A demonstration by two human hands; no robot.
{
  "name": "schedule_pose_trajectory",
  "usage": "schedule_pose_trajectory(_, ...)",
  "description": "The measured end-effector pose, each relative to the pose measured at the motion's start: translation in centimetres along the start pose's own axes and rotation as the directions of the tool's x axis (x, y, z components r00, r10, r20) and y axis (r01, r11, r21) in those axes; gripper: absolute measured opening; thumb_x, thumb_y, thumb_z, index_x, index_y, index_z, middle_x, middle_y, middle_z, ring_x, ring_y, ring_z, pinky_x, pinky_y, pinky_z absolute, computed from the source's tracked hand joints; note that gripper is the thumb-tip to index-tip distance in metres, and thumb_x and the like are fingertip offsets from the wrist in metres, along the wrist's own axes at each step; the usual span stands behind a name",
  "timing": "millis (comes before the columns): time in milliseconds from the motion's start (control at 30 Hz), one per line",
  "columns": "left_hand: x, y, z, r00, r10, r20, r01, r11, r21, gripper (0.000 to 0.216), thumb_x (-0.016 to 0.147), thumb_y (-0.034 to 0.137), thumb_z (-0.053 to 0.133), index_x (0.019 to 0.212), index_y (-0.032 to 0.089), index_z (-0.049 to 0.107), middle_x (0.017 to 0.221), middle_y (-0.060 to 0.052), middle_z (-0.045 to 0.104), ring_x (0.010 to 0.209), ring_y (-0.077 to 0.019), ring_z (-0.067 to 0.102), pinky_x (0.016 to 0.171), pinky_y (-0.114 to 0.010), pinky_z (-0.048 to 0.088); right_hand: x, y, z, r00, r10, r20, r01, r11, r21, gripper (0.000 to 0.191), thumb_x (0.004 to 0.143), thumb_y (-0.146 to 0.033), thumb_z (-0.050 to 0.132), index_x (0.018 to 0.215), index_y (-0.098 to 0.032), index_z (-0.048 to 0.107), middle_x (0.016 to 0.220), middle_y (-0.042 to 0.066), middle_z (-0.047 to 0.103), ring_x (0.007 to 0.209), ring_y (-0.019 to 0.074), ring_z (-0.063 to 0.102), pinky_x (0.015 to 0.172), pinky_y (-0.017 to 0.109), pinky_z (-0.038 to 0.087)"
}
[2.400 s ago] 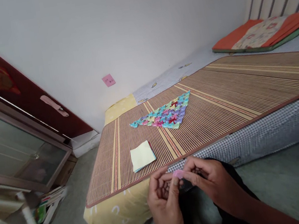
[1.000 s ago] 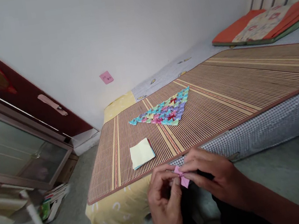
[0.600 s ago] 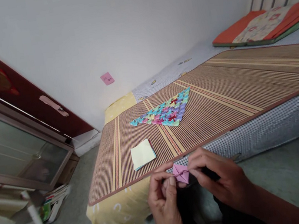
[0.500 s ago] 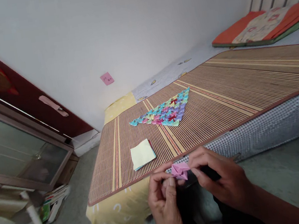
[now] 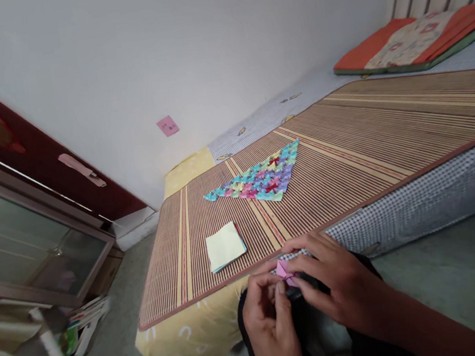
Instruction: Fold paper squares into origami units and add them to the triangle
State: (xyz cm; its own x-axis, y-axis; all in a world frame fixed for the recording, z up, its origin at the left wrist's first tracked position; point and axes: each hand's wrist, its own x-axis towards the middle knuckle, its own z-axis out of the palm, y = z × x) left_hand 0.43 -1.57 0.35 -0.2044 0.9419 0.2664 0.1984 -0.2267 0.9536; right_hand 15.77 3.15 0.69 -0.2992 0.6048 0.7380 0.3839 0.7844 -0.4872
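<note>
Both hands meet low in the head view, just off the near edge of the bed. My left hand (image 5: pixel 270 322) and my right hand (image 5: pixel 332 289) pinch a small folded pink paper piece (image 5: pixel 283 269) between their fingertips. The fingers of both hands are closed on it and hide most of it. On the striped bamboo mat (image 5: pixel 370 140) lies a stack of square papers (image 5: pixel 224 246) with a pale yellow sheet on top. Farther back rests a colourful triangle of joined folded paper pieces (image 5: pixel 260 182).
The bed has a yellow sheet (image 5: pixel 185 340) and a checked cover (image 5: pixel 424 203). An orange cushion (image 5: pixel 414 44) lies at its head. A dark red cabinet with a glass door (image 5: pixel 27 233) stands left, with clutter on the floor (image 5: pixel 61 347). A pink note (image 5: pixel 166 126) sticks on the wall.
The pink piece was spread open between my fingers half a second ago. Now it is folded smaller and my hands have closed in on it and moved slightly lower.
</note>
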Motion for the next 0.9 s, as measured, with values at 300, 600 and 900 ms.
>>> schedule_pose_trajectory(300,0.0,-0.4,0.4,1.000,-0.017,0.012,0.017,1.000,-0.016,0.016,0.095,0.035,0.064,0.090,0.020,0.069,0.098,-0.007,0.073,0.099,-0.0219,0.068,0.085,-0.028,0.053,-1.1,1.1,0.4,0.997,-0.075,0.027,0.080,0.949,-0.305,0.026,0.092,-0.001,0.051,0.108,-0.016,0.065,0.119,0.015,0.066,0.107,0.0297,0.060,0.090,0.046,0.047)
schedule_pose_trajectory(600,0.6,-0.4,1.3,0.868,-0.397,0.299,0.488,0.563,-0.667,0.039,0.094,0.043,0.066,0.119,0.015,0.072,0.128,-0.017,0.070,0.122,-0.0289,0.064,0.105,-0.042,0.050,-1.6,1.7,1.7,0.998,-0.053,-0.027,0.048,0.983,-0.176,0.014,0.097,-0.008,0.054,0.093,-0.016,0.065,0.123,0.016,0.064,0.113,0.0291,0.059,0.092,0.046,0.048)
schedule_pose_trajectory(900,1.0,-1.3,2.3,0.841,-0.482,0.247,0.488,0.476,-0.731,0.022,0.087,0.029,0.077,0.101,0.012,0.079,0.113,-0.015,0.077,0.109,-0.0249,0.071,0.102,-0.038,0.053,-1.7,2.7,2.9,0.999,-0.047,-0.001,0.046,0.990,-0.136,0.018,0.097,-0.008,0.050,0.095,-0.017,0.065,0.130,0.016,0.063,0.124,0.0294,0.055,0.101,0.048,0.046)
